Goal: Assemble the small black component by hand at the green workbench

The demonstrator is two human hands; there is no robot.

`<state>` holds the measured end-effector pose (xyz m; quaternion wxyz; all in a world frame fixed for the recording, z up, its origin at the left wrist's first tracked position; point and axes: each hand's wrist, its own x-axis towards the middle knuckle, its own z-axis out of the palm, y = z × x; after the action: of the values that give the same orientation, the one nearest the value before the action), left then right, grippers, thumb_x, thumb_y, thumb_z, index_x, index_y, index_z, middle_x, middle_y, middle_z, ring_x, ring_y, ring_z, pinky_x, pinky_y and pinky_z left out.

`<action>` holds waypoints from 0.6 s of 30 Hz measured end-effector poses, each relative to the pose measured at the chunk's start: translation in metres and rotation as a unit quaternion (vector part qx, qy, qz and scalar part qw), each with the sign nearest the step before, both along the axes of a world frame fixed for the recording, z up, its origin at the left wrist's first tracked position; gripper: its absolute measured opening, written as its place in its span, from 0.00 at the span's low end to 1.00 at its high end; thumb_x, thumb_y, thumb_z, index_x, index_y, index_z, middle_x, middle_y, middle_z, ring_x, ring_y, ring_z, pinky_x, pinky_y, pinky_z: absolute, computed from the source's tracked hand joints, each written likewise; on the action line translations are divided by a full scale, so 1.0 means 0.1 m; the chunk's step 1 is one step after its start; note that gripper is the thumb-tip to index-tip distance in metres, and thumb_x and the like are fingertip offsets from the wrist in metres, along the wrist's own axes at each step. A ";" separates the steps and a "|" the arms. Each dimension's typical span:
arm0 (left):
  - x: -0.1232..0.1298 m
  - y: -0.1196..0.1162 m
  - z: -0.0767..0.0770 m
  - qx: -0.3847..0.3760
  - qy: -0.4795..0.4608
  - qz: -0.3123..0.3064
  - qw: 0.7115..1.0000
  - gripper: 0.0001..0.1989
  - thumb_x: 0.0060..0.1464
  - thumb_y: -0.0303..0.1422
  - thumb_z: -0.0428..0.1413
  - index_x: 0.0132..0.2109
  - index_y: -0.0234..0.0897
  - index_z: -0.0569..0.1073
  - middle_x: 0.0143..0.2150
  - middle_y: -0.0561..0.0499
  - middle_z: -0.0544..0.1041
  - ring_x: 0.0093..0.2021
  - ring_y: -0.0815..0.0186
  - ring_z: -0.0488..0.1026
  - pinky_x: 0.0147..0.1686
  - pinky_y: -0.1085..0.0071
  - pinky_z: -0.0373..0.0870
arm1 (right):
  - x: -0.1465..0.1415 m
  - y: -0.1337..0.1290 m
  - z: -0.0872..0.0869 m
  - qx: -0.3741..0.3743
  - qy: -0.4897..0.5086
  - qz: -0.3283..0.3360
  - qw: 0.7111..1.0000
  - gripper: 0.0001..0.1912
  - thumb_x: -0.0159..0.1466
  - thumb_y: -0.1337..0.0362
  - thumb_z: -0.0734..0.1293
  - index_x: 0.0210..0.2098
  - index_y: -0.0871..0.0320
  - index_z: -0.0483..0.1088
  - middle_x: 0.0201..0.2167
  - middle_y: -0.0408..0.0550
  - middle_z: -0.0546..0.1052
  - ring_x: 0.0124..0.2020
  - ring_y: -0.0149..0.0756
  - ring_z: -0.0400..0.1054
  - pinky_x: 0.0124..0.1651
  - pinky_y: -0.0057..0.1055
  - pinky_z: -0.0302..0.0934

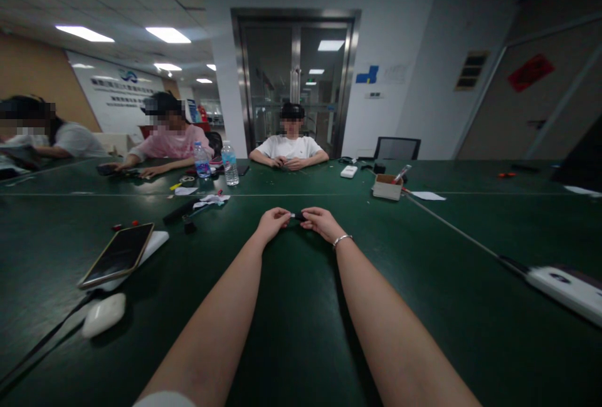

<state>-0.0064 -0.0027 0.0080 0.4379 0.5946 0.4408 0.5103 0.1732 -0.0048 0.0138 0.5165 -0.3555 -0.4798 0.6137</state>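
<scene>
Both my hands meet above the green table (301,306), straight ahead of me. Between their fingertips is a small black object with a silver end (296,216), shaped like a USB stick. My left hand (274,224) is closed in a pinch at the silver end. On the black end, my right hand (322,221) pinches with thumb and fingers; a silver bracelet (342,240) circles that wrist. The object is too small and dark to make out further, and the fingers partly cover it.
At left lie a phone (120,255), a white earbud case (104,315) and a cable. Bottles (230,163) and scraps of paper stand farther off. A small box (387,187) and a white power strip (567,288) are at right. People (290,147) sit across the table.
</scene>
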 end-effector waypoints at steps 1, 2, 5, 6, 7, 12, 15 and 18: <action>0.00 0.00 -0.01 0.008 0.003 0.004 1.000 0.12 0.44 0.34 0.61 0.36 0.32 0.72 0.31 0.48 0.74 0.28 0.71 0.70 0.29 0.72 0.69 | 0.00 0.00 0.00 -0.001 -0.001 0.001 1.000 0.08 0.56 0.77 0.67 0.36 0.66 0.69 0.25 0.50 0.76 0.22 0.30 0.73 0.26 0.22 0.69; 0.00 0.01 -0.01 0.016 0.006 0.006 1.000 0.13 0.44 0.34 0.61 0.38 0.32 0.72 0.32 0.48 0.74 0.29 0.70 0.71 0.29 0.72 0.69 | 0.00 -0.01 0.01 -0.002 -0.001 0.002 1.000 0.08 0.57 0.77 0.67 0.36 0.66 0.69 0.25 0.50 0.76 0.22 0.30 0.73 0.26 0.21 0.69; -0.01 0.01 -0.02 0.026 0.013 0.005 1.000 0.14 0.44 0.37 0.60 0.38 0.34 0.71 0.29 0.50 0.73 0.27 0.71 0.70 0.28 0.73 0.69 | 0.00 -0.01 0.02 -0.005 -0.005 0.004 1.000 0.08 0.57 0.77 0.67 0.37 0.66 0.69 0.25 0.50 0.76 0.22 0.29 0.73 0.26 0.21 0.68; -0.01 0.01 -0.02 0.024 0.015 0.004 1.000 0.14 0.44 0.38 0.60 0.37 0.34 0.71 0.27 0.51 0.73 0.26 0.71 0.70 0.27 0.73 0.68 | 0.00 -0.01 0.02 -0.006 -0.006 0.004 1.000 0.08 0.57 0.77 0.67 0.36 0.66 0.69 0.25 0.50 0.76 0.22 0.29 0.73 0.26 0.21 0.68; -0.01 0.01 -0.02 0.021 0.017 0.005 1.000 0.14 0.45 0.39 0.60 0.36 0.34 0.72 0.26 0.51 0.72 0.25 0.71 0.69 0.27 0.73 0.68 | 0.00 -0.01 0.02 -0.006 -0.006 0.004 1.000 0.07 0.57 0.77 0.67 0.36 0.66 0.69 0.25 0.50 0.76 0.22 0.29 0.73 0.26 0.21 0.68; -0.01 0.02 -0.03 0.051 0.029 -0.016 0.998 0.14 0.42 0.35 0.62 0.37 0.33 0.72 0.29 0.50 0.73 0.28 0.70 0.70 0.28 0.74 0.68 | -0.01 -0.02 0.03 -0.006 0.002 0.001 1.000 0.06 0.58 0.78 0.65 0.36 0.66 0.69 0.24 0.49 0.76 0.21 0.29 0.73 0.26 0.21 0.69; -0.01 0.01 -0.02 0.046 0.035 -0.018 0.998 0.14 0.42 0.34 0.62 0.37 0.32 0.72 0.29 0.50 0.73 0.28 0.70 0.69 0.28 0.73 0.68 | -0.01 -0.02 0.02 -0.002 0.003 0.003 1.000 0.06 0.58 0.77 0.66 0.35 0.66 0.69 0.25 0.49 0.76 0.21 0.29 0.72 0.26 0.21 0.69; -0.01 0.01 -0.01 0.024 0.037 -0.007 0.999 0.14 0.42 0.35 0.62 0.36 0.31 0.73 0.29 0.48 0.74 0.29 0.69 0.70 0.29 0.72 0.69 | 0.00 -0.02 0.02 0.005 0.006 0.007 1.000 0.06 0.56 0.76 0.68 0.35 0.66 0.69 0.25 0.49 0.76 0.21 0.29 0.72 0.26 0.22 0.69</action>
<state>-0.0074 -0.0018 0.0065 0.4100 0.6270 0.4399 0.4951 0.1731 -0.0068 0.0159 0.5169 -0.3452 -0.4823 0.6173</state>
